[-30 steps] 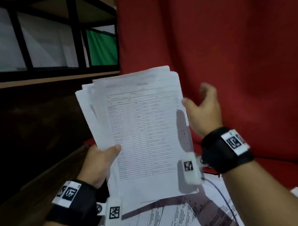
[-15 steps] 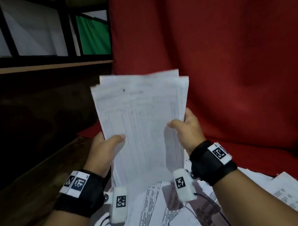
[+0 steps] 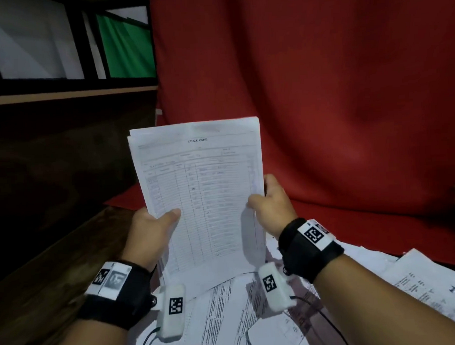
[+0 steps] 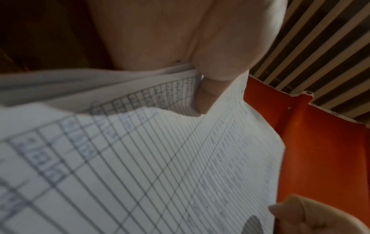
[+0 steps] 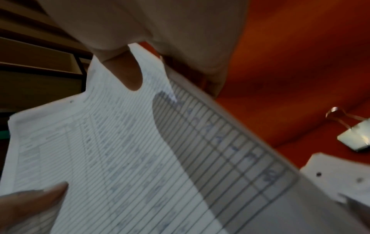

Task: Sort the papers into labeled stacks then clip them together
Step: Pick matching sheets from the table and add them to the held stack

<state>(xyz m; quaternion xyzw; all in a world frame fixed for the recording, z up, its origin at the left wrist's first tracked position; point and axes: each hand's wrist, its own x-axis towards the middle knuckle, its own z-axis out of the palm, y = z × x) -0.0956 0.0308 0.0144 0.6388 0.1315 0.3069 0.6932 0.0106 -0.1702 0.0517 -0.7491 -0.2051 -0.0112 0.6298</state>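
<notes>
I hold a stack of white ruled forms (image 3: 201,189) upright before me; the top sheet is headed STOCK CARD. My left hand (image 3: 155,222) grips its left edge, thumb on the front, as the left wrist view (image 4: 208,95) shows. My right hand (image 3: 269,204) pinches the right edge of the stack (image 5: 130,142), thumb (image 5: 128,74) on the top sheet. More printed papers (image 3: 232,315) lie loose below the stack. A silver binder clip (image 5: 354,136) lies on the red cloth to the right in the right wrist view.
A red cloth (image 3: 322,103) covers the surface and rises as a backdrop. More loose sheets (image 3: 429,281) lie at the right. A dark wooden ledge (image 3: 42,258) runs along the left, with a shelf of white and green folders (image 3: 59,41) above it.
My right hand came in from open air and took hold of the stack's right edge. The fanned sheets are now squared up, and the stack sits lower and more upright.
</notes>
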